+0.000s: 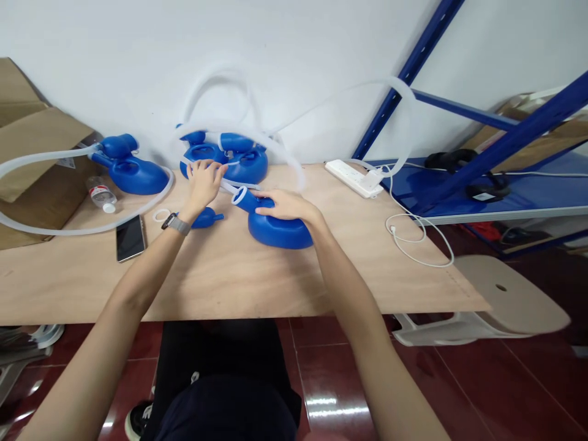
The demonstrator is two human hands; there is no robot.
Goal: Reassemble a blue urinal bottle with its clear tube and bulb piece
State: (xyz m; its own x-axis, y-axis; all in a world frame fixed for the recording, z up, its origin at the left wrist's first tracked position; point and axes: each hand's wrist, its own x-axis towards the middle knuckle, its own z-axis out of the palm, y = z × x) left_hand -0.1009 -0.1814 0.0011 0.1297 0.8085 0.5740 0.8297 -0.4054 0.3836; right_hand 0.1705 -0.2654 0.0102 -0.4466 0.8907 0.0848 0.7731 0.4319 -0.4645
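My right hand [287, 205] grips a blue plastic urinal bottle [282, 234] at its handle, with the thumb on the near side. The bottle lies on the table, and its open neck [243, 197], with a white rim, points up and left. My left hand [204, 182], above the table left of that neck, has its fingers curled on a translucent tube [228, 185]; part of the grip is hidden. Below the left wrist lies a blue cap with a spout [206, 218], beside a white ring [160, 215]. Behind the hands stand two more blue bottles [252, 164], with blurred tubing looping above.
Another blue bottle [140, 176] with a long tube [82, 231] sits left, near a cardboard box [50, 184], a water bottle [101, 195] and a phone [130, 239]. A power strip [353, 178] with a white cable [425, 264] lies right, by a blue shelf [413, 190] and a stool [509, 300].
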